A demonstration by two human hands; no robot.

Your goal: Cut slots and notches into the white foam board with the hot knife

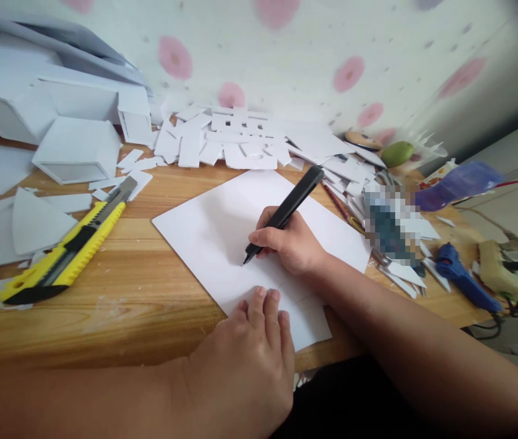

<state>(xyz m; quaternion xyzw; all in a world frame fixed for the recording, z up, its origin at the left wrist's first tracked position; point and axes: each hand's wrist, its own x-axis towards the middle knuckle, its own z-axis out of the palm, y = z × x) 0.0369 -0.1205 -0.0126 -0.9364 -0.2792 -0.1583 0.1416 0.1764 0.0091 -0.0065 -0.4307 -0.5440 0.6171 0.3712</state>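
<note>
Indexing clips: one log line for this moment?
left hand: touching white sheet | right hand: holding black pen over sheet | yellow cutter: lying left of sheet

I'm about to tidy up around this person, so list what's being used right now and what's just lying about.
In use:
black pen-like tool, gripped in the right hand
white sheet, partly under the left hand

Apparently just lying about:
yellow knife
white boxes
white scraps
blue tool
green fruit
</note>
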